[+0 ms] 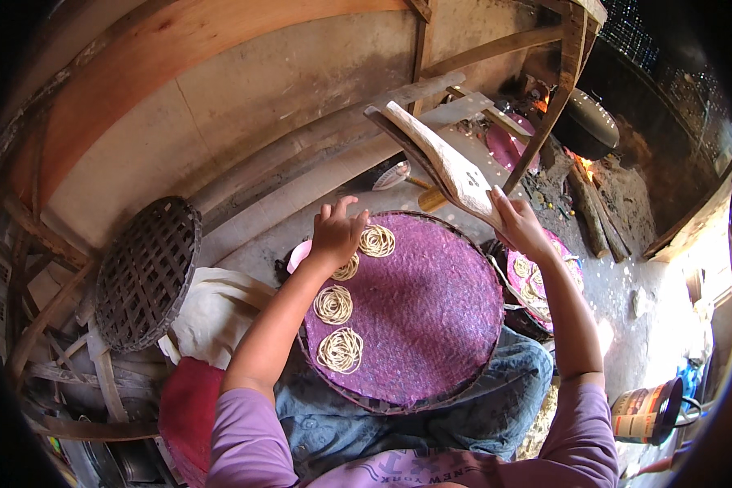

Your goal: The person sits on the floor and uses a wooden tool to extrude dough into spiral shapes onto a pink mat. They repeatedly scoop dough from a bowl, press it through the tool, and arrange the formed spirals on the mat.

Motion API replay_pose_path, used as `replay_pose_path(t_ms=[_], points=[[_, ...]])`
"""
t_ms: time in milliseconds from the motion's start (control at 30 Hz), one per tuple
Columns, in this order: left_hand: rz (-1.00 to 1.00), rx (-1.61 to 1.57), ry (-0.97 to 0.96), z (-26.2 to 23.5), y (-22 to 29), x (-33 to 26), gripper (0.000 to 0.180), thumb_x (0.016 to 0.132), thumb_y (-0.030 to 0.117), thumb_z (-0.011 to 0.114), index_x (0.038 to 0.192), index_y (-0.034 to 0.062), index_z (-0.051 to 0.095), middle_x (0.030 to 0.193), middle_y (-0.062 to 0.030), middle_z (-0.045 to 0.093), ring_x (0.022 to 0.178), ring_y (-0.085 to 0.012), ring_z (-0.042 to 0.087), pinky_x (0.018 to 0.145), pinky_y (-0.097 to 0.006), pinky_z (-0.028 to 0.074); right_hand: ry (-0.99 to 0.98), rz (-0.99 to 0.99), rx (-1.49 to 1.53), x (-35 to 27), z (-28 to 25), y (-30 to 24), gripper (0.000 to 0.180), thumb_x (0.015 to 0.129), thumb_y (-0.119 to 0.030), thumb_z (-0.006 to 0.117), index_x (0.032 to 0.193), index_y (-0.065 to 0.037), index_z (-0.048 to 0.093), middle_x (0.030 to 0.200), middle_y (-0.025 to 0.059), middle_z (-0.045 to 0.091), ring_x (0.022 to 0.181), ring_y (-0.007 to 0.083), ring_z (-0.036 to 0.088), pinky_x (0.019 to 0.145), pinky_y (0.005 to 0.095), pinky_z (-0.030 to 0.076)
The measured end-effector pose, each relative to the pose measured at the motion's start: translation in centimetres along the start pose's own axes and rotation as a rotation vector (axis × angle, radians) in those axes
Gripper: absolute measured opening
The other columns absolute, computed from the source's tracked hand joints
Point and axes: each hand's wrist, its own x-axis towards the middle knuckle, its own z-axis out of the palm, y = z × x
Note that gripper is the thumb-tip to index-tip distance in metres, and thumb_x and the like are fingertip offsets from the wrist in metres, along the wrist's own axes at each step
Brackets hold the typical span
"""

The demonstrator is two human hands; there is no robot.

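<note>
Across my lap rests a large round woven tray with a purple surface. Several coiled, pale yellow noodle-like nests lie along its left side, and another nest sits at its far edge. My left hand is over the tray's far left rim, fingers apart, partly covering one nest. In my right hand is the near end of a wooden tool made of two long flat boards, one pale and one dark. It is raised and tilted, its far end pointing up and left beyond the tray.
A second tray with more nests stands at the right. Beyond it, flames burn below a dark pot, beside logs. A wooden post slants nearby. A woven basket leans at the left; a bucket lies lower right.
</note>
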Motion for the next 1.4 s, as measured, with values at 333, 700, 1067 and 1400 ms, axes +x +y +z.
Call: replay_pose_path(t_ms=[333, 700, 1067, 1400], points=[[-0.082, -0.005, -0.056, 0.1, 0.1, -0.2, 0.023, 0.096, 0.028, 0.047, 0.102, 0.0181, 0.068, 0.131, -0.0071, 0.053, 0.105, -0.0347, 0.05, 0.087, -0.046, 0.041, -0.007, 0.004, 0.032, -0.9, -0.5, 0.9, 0.061, 0.099, -0.055, 0.042, 0.079, -0.002, 0.064, 0.051, -0.0017, 0.046, 0.041, 0.0078, 0.042, 0.039, 0.0262, 0.031], [-0.092, -0.041, -0.027, -1.3, 1.5, 0.2, 0.035, 0.099, 0.033, 0.042, 0.096, 0.0194, 0.073, 0.136, -0.0072, 0.05, 0.11, -0.0337, 0.047, 0.094, -0.049, 0.037, 0.004, 0.01, 0.05, -1.6, -0.5, 1.3, 0.062, 0.099, -0.057, 0.04, 0.1, -0.002, 0.068, 0.056, -0.0031, 0.048, 0.045, 0.0067, 0.043, 0.041, 0.0246, 0.032], [-0.174, -0.122, -0.043, -1.2, 0.5, -0.5, 0.04, 0.101, 0.036, 0.038, 0.092, 0.022, 0.074, 0.132, -0.0054, 0.054, 0.111, -0.0327, 0.048, 0.096, -0.047, 0.036, -0.026, 0.033, 0.097, -2.3, -0.8, 1.5, 0.06, 0.099, -0.056, 0.039, 0.094, -0.002, 0.067, 0.054, -0.0034, 0.046, 0.043, 0.0061, 0.041, 0.04, 0.0245, 0.03], [-0.115, -0.416, 0.281, -9.3, -0.1, -0.7, 0.02, 0.092, 0.023, 0.056, 0.101, 0.0144, 0.071, 0.117, -0.0097, 0.062, 0.118, -0.0267, 0.051, 0.1, -0.043, 0.036, -0.078, -0.06, 0.086, -8.9, -0.3, -1.0, 0.055, 0.103, -0.05, 0.035, 0.088, -0.003, 0.061, 0.054, -0.0019, 0.048, 0.041, 0.0064, 0.041, 0.039, 0.0241, 0.031]])
